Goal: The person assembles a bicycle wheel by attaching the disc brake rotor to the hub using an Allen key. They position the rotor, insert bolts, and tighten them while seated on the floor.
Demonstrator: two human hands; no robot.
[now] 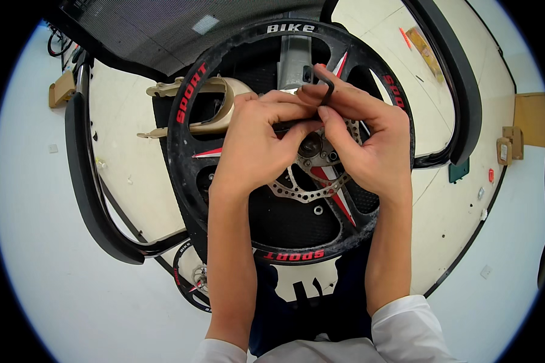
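A black bicycle wheel (181, 151) with red and white decals lies flat in front of me. At its hub sits a perforated silver brake disc rotor (303, 195), partly covered by my hands. My right hand (369, 130) is closed over the hub, a bent black hex key (329, 91) showing between its thumb and fingers. Close against it, my left hand (263, 136) is closed too, thumb and fingers pinched together; what they grip is hidden. A small metal nut (318, 210) lies on the black surface visible between the spokes.
The wheel rests on a black chair with curved armrests (94, 181) (457, 78) and a mesh back (145, 36). A beige plastic part (224, 103) lies under the wheel's left side. Another wheel (197, 278) is at lower left. Cardboard boxes (513, 142) stand at right.
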